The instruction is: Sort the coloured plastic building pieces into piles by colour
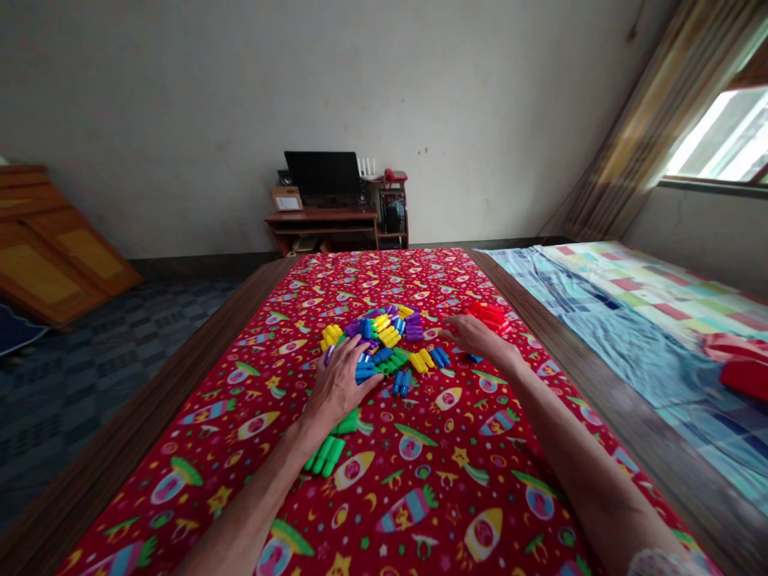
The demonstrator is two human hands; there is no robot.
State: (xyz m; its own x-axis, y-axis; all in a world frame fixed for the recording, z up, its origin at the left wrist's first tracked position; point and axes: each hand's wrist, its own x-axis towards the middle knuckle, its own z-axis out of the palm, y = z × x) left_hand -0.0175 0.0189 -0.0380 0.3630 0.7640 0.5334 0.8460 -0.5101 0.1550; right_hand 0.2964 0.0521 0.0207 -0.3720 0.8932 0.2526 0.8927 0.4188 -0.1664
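our left hand (339, 384) rests on the near left edge of the block pile (384, 340), fingers spread over blue and purple pieces. our right hand (477, 336) lies just right of the pile, beside the red blocks (489, 314); we cannot tell how its fingers stand. green blocks (327, 452) lie nearer than the pile, by our left wrist.

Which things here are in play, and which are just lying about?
In play: left hand on the mixed block pile; right hand at the red blocks; green blocks by the left forearm; rocket cloth.
Lying about: desk, monitor, wooden cabinet, patchwork sheet, curtain.
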